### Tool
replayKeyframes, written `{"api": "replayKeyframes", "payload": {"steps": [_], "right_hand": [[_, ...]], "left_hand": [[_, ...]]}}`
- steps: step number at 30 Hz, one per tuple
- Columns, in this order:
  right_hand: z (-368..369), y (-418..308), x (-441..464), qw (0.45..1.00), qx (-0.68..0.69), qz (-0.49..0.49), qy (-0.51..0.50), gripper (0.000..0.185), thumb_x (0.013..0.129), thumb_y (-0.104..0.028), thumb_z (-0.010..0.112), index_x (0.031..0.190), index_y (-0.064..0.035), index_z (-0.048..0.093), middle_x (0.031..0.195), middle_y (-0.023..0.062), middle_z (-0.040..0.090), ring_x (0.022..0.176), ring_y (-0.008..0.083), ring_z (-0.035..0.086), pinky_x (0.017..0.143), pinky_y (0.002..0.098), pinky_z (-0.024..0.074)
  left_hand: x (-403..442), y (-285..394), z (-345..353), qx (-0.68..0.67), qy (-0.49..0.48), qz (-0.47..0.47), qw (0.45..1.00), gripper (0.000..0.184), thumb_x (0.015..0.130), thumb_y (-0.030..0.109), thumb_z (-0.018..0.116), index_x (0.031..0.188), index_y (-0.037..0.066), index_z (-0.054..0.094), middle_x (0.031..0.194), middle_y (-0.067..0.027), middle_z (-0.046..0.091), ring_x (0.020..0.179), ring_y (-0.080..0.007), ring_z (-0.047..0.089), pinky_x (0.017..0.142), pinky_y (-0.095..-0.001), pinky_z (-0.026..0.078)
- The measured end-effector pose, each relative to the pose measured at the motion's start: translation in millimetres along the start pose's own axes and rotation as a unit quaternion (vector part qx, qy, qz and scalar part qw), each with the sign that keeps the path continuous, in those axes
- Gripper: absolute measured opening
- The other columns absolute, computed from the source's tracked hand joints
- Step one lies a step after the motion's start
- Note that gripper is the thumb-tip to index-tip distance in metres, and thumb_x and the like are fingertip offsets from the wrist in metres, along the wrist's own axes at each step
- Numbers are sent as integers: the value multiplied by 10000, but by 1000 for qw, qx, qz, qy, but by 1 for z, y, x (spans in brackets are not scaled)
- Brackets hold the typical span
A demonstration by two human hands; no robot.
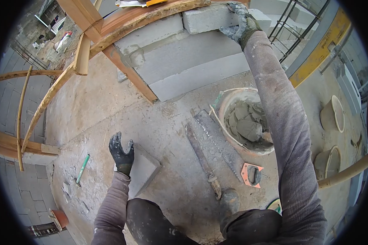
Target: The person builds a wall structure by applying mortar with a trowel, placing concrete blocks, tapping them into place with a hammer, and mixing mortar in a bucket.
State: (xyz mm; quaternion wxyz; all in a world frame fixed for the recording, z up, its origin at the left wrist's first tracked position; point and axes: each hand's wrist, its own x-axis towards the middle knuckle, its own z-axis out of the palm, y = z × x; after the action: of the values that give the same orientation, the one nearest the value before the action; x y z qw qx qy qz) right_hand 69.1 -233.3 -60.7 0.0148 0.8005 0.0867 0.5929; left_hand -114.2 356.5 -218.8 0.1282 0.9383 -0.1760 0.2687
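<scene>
My right hand, in a dirty work glove, grips the right end of a pale aerated concrete block on top of a low block wall. Thumb and fingers are on opposite sides of the block. My left hand, in a dark glove, hangs with fingers apart and nothing in it. Below and beside it a loose block lies on the floor. A bucket of grey mortar stands near my right forearm, with a trowel resting in the mortar.
A handsaw with an orange handle and a long machete-like blade lie on the floor. A green tube-like tool is at left. Wooden framing borders the wall. Two buckets and a yellow level are at right.
</scene>
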Motion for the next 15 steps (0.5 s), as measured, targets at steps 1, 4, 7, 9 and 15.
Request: {"api": "replayKeyframes", "payload": {"steps": [1, 4, 7, 9, 15], "right_hand": [[-19, -20, 30, 980, 62, 127, -140, 687, 772, -246, 751, 1384, -142, 458, 1361, 105, 523, 1199, 303, 539, 1006, 433, 458], [-15, -14, 28, 828, 337, 371, -253, 764, 736, -248, 837, 1387, -100, 466, 1299, 157, 571, 1197, 314, 556, 1081, 381, 428], [-67, -79, 40, 573, 431, 684, -131, 728, 833, -394, 738, 1353, 5, 421, 1256, 272, 531, 1149, 366, 574, 913, 416, 540], [-65, -89, 26, 847, 4, 504, -169, 867, 759, -477, 783, 1328, 68, 423, 1246, 270, 542, 1124, 355, 578, 948, 400, 485], [-60, -87, 8, 798, 138, 573, -127, 1008, 724, -545, 778, 1367, 108, 357, 1317, 309, 463, 1232, 403, 473, 1032, 430, 408]], "left_hand": [[-11, -11, 9, 13, -5, -16, 1000, 618, 822, 221, 718, 1357, 44, 465, 1329, -176, 499, 1270, -375, 432, 1080, -480, 320], [-47, -28, 34, 23, -16, -39, 999, 618, 844, 295, 691, 1353, 32, 458, 1317, -183, 506, 1270, -370, 427, 1085, -476, 306], [-65, -38, 46, 83, -86, -101, 988, 622, 881, 376, 625, 1343, 0, 445, 1337, -197, 492, 1284, -363, 416, 1107, -488, 270], [-59, -31, 41, 90, -87, -91, 988, 599, 892, 350, 613, 1347, 1, 443, 1342, -193, 493, 1279, -358, 425, 1108, -482, 272], [-57, -26, 41, 94, -96, -83, 987, 589, 901, 332, 597, 1365, 10, 430, 1355, -188, 489, 1285, -343, 422, 1121, -476, 251]]}}
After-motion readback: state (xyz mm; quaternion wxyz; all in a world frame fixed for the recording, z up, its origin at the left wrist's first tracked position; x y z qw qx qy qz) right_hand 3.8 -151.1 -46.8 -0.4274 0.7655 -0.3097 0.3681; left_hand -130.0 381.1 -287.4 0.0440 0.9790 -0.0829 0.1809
